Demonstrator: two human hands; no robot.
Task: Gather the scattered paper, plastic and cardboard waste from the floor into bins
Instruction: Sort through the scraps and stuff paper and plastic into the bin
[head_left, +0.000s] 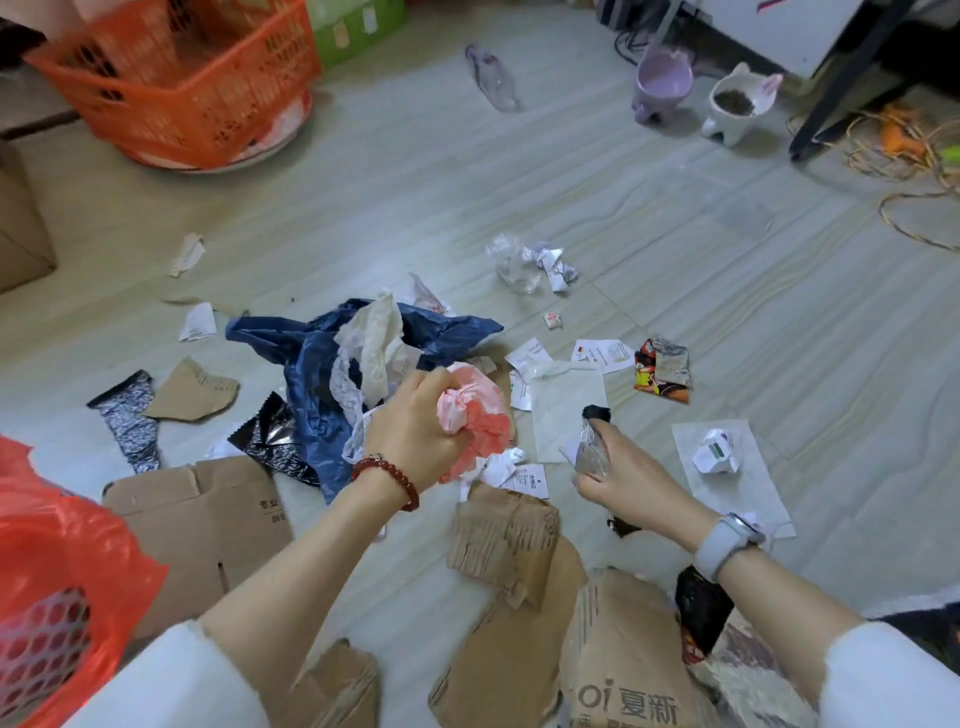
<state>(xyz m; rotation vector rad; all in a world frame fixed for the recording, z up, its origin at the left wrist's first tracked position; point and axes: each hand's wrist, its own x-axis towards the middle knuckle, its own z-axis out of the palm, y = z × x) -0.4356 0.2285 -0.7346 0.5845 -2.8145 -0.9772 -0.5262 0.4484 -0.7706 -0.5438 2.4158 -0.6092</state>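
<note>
Two hands are seen, the left hand (415, 426) and the right hand (618, 478). Two orange baskets are counted: one (187, 88) near the far left corner of the floor (415, 197), one lined with a red bag (57, 587) at the near left edge. Two footed bowls, a purple one (662, 83) and a white one (737, 106), are found toward the far right corner. One blue plastic bag (311, 374) is counted at the middle. One clear bottle (493, 78) is seen at the far edge. One red snack wrapper (662, 371) is counted right of the middle. The cardboard pieces and paper scraps overlap and cannot be counted exactly.
</note>
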